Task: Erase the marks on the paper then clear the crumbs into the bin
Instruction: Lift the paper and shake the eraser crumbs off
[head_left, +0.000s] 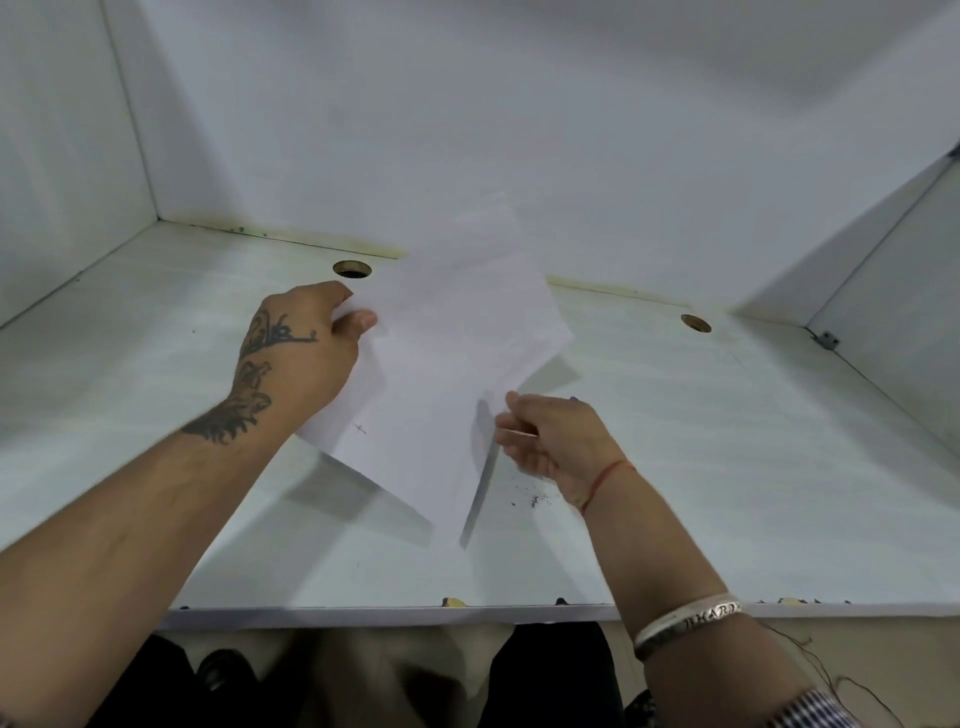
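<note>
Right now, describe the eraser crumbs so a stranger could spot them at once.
Start at the white desk, then find the right hand pinching the lifted paper. Just below that wrist lie the crumbs: a small scatter of dark specks, the only loose bits on the bare surface there.

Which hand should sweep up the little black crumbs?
Probably the right hand: the crumbs lie on the desk just beside it, while the left hand grips the paper farther away.
</note>
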